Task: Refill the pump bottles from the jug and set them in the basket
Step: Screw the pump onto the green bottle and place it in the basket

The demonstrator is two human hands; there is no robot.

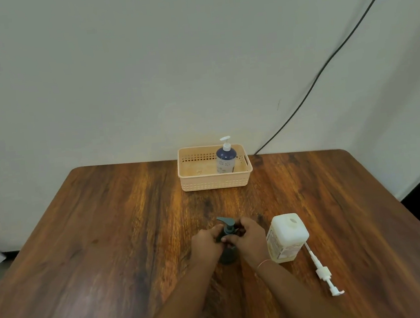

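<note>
One blue bottle (226, 157) stands in the far basket (215, 181); both hands, left (207, 244) and right (249, 237), grasp the dark bottle (228, 256) beside the jug (287, 237).

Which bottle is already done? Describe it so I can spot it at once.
At the far edge of the brown wooden table sits a peach plastic basket. Standing upright in its right end is the dark blue pump bottle with a white pump head. The other, dark bottle with a teal pump is near the front, held by both hands.

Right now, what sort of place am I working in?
Probably a plain indoor room, a makeshift work spot: a bare wooden table pushed against a blank wall, with a loose cable hanging down it.
</note>
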